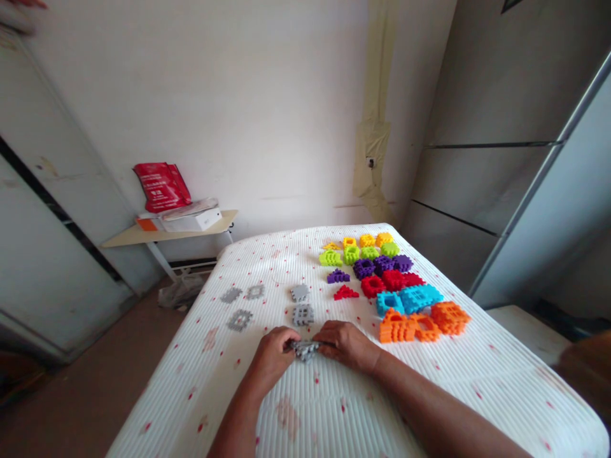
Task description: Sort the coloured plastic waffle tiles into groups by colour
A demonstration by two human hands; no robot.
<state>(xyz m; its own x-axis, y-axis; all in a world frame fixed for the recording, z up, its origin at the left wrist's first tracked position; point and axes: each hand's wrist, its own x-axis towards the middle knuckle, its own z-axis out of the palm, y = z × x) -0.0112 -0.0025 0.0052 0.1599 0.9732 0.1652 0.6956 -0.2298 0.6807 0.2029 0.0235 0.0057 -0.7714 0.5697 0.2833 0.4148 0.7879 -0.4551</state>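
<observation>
While your left hand [275, 348] and right hand [347, 343] pinch the grey triangles [305, 352] at either end over the tabletop [191, 407], two grey stacks [303, 315] sit just beyond your fingers. Leftward, you have room past three flat grey squares [240, 320] before the side edge; rightward, the orange blocks [397, 327] near your forearm narrow your space.
</observation>
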